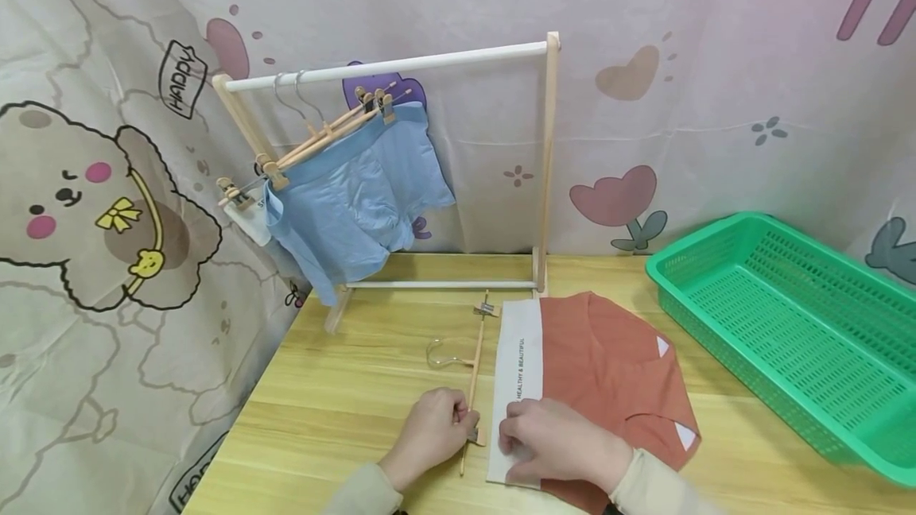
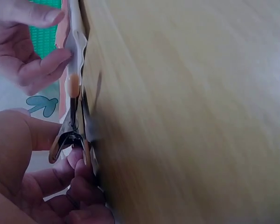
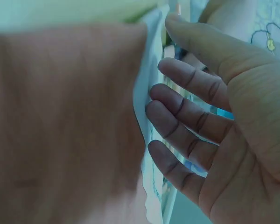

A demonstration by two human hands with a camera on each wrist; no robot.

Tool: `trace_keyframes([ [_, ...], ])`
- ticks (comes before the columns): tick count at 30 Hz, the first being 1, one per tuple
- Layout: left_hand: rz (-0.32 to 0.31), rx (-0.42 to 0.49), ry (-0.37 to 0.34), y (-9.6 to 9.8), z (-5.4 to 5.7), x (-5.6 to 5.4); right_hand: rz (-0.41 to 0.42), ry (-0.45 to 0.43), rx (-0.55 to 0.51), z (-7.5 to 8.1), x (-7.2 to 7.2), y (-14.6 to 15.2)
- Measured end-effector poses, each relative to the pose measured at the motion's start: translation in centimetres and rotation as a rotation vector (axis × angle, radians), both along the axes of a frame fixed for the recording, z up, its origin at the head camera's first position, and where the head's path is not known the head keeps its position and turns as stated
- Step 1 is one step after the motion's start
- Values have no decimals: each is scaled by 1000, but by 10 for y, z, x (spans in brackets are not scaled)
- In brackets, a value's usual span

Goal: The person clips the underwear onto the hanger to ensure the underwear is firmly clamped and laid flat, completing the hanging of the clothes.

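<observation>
A rust-orange pair of briefs (image 1: pixel 594 372) with a wide white waistband (image 1: pixel 520 332) lies flat on the table, waistband toward the left. Beside it is a wooden clip hanger (image 1: pixel 478 348) with a metal hook. My left hand (image 1: pixel 438 429) pinches the hanger's near clip (image 1: pixel 478 436); in the left wrist view the clip (image 2: pixel 72 135) sits between thumb and fingers. Over the near part of the waistband is my right hand (image 1: pixel 554 439), its fingers loosely bent. The right wrist view has these fingertips (image 3: pixel 165 116) at the waistband, gripping nothing.
A wooden rack (image 1: pixel 549 165) with a white rail stands at the back left. Light blue boxer briefs (image 1: pixel 358 197) hang there from clip hangers, with a white garment (image 1: pixel 249 221) partly hidden behind. To the right is a green plastic basket (image 1: pixel 751 372).
</observation>
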State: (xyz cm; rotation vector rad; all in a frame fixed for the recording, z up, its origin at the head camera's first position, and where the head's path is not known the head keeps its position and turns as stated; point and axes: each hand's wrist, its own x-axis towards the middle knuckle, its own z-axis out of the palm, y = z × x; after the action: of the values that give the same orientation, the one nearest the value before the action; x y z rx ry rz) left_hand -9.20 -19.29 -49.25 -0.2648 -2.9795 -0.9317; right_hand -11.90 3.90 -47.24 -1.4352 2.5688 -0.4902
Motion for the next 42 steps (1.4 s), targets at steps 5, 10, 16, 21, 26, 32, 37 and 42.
trace_keyframes([
  [5,-21,32,-28,1,1,-3,12,40,34,-3,8,-6],
  [10,-22,108,-134,-11,6,0,29,98,30,-7,12,-12],
  [16,-50,225,-289,-31,13,7,53,158,-27,-13,13,-13],
  [21,-113,328,-360,-34,12,7,64,164,-101,-14,12,-10],
  [26,-103,315,-358,-32,13,8,46,173,-81,-14,15,-13],
  [32,-82,255,-330,-30,20,8,4,246,-67,-15,19,-19],
  [37,-69,339,-409,-34,21,2,-27,218,-90,-15,19,-18],
  [42,-54,442,-526,-40,17,-9,-57,198,-59,-15,21,-20],
])
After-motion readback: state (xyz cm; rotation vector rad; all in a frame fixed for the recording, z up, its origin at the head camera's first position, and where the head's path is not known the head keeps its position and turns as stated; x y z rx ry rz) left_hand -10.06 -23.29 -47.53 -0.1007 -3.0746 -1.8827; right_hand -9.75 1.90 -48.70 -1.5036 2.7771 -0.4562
